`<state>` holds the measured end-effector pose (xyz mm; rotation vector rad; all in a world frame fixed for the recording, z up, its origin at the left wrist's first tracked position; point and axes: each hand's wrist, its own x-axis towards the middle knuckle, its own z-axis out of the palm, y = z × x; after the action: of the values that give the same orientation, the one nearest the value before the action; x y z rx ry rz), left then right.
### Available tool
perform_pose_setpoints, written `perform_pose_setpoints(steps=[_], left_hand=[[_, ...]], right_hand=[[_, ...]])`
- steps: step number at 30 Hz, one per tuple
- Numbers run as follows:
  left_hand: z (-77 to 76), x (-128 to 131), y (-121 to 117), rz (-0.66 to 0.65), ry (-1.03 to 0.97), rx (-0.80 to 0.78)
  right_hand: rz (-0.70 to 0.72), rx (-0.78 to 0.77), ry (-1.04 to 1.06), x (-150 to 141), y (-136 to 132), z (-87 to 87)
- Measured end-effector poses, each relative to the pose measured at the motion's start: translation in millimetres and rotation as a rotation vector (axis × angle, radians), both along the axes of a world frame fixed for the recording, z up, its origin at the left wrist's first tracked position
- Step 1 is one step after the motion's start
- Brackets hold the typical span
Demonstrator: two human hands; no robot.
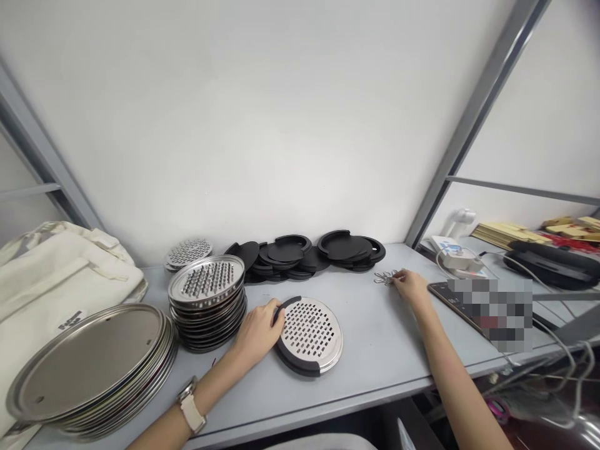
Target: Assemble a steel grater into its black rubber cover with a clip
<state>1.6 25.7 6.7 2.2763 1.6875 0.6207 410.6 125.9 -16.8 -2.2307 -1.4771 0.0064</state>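
My left hand (pixel 259 328) is closed on the black rim of a round metal grater (pixel 313 331), which lies on the grey shelf with its perforated face up. The black rim curves round the left side of the disc. Farther right, my right hand (pixel 411 289) reaches to a small pile of wire clips (pixel 385 278), its fingers pinched at the pile's right edge. Whether a clip is between those fingers is hard to make out. Left of my left hand rises a stack of round grater discs (pixel 209 282).
Large round metal plates (pixel 94 362) are stacked at the front left, beside a cream cloth bag (pixel 70 269). Black round holders and discs (pixel 285 250) lie along the wall. A dark tablet-like device (pixel 462 306) rests right of my right forearm. Metal posts (pixel 478 125) frame the shelf.
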Motion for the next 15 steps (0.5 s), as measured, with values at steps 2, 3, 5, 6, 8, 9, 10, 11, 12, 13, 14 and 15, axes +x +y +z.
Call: perform_pose_setpoints(steps=[2,3,5,6,8,9,10,11,12,13,14,15], left_hand=[[-0.1,-0.2,0.4,-0.004,0.004,0.008],[0.0,-0.3,0.5,-0.005,0.007,0.010],[0.3,-0.4,0.5,-0.003,0.015,0.008],[0.5,-0.4,0.4,-0.004,0.021,0.008],[1.0,-0.3,0.3,-0.009,0.029,0.010],[1.3,-0.2,0.2,-0.011,0.032,0.011],[1.5,-0.1,0.2,-0.011,0.034,0.012],[1.7,0.1,0.1,-0.009,0.037,0.010],[1.9,0.3,0.0,-0.004,0.041,0.007],[2.1,0.5,-0.1,0.001,0.043,0.004],[2.3,0.6,-0.3,0.004,0.044,0.002],[2.6,0.7,-0.5,0.005,0.042,0.000]], right_hand=[[-0.005,-0.004,0.014,-0.2,-0.9,1.1],[-0.007,-0.004,0.021,-0.3,-1.3,1.6],[-0.009,-0.001,0.037,-0.3,-2.1,2.6],[-0.011,0.003,0.045,-0.2,-2.3,2.8],[-0.020,0.013,0.063,-0.3,-2.1,2.8],[-0.026,0.019,0.073,-0.4,-1.8,2.6],[-0.033,0.027,0.085,-0.5,-1.3,2.4],[-0.038,0.037,0.098,-0.7,-0.9,2.3],[-0.043,0.050,0.113,-0.8,-0.5,2.3],[-0.044,0.066,0.130,-0.9,-0.4,2.6],[-0.043,0.088,0.147,-0.9,-0.6,3.1],[-0.038,0.117,0.163,-0.8,-1.2,3.7]])
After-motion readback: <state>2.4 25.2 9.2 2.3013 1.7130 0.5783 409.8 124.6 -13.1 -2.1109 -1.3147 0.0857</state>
